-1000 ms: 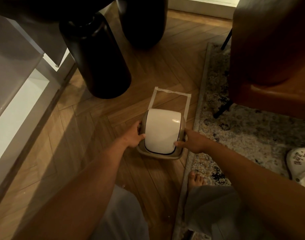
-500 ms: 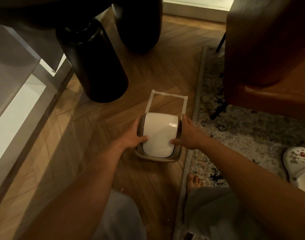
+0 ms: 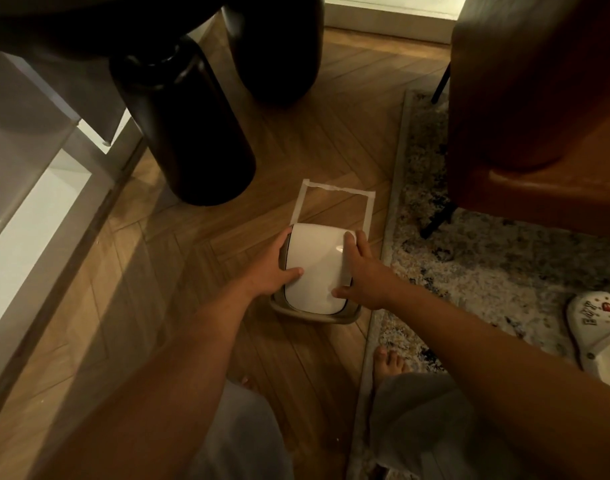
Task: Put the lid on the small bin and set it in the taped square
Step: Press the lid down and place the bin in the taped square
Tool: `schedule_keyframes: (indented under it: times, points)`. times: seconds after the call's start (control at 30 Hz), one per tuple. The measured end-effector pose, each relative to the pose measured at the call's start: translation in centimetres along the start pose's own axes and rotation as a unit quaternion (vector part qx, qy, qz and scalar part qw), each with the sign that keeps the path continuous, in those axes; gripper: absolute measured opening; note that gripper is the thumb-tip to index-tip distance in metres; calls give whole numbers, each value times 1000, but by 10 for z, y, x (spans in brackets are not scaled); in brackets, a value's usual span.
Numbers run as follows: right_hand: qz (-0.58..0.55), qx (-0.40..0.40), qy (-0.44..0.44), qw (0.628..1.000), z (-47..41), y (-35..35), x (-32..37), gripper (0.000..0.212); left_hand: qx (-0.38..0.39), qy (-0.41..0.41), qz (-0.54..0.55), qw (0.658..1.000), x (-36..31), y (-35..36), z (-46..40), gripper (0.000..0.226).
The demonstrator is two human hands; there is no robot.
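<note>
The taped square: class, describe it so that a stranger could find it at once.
Start at the patterned rug's left edge on the herringbone wooden floor. Just left of it, beyond the white-lidded small bin both hands hold, lies the taped square: pale tape outlining bare floor, the only marking there.

**A living room in a home**

The floor (image 3: 199,271) is wood laid in a herringbone pattern. On the right lies a speckled rug (image 3: 487,271), and on it stands a brown leather armchair (image 3: 538,98) with thin dark legs. A white clog (image 3: 597,327) with small charms rests on the rug at the right edge. Far left, a dark round table base (image 3: 182,126) stands near a white low shelf (image 3: 37,209). The person is barefoot (image 3: 390,362), in loose light trousers (image 3: 428,427), as people are at home.
</note>
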State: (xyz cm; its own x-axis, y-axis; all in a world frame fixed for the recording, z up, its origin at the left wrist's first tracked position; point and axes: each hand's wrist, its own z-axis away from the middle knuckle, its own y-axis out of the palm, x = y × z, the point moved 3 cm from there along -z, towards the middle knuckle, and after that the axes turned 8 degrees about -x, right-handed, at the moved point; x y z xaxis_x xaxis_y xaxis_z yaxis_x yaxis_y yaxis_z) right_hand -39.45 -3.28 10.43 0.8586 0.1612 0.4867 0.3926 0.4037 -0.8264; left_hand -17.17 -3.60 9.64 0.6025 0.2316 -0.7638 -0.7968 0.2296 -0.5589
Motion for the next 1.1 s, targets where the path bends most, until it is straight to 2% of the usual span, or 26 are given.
schedule_keyframes:
  times: [0.13,0.47,0.9,1.0,1.1]
  points:
    - [-11,-17,-26,999,0,-2,-6,120,6,-3,-5,1000,3,-4,0,96]
    - [-76,-35,7,997,7,-2,-14,134,5,16,-7,1000,-1,-9,8,103]
    - [-85,96,97,987,30,30,-36,153,57,-47,-21,997,18,2,18,122]
    - [-117,98,99,983,35,40,-36,151,76,-68,-25,995,26,10,19,127]
    - [-147,52,108,982,32,43,-34,146,48,-71,-20,996,30,16,14,126]
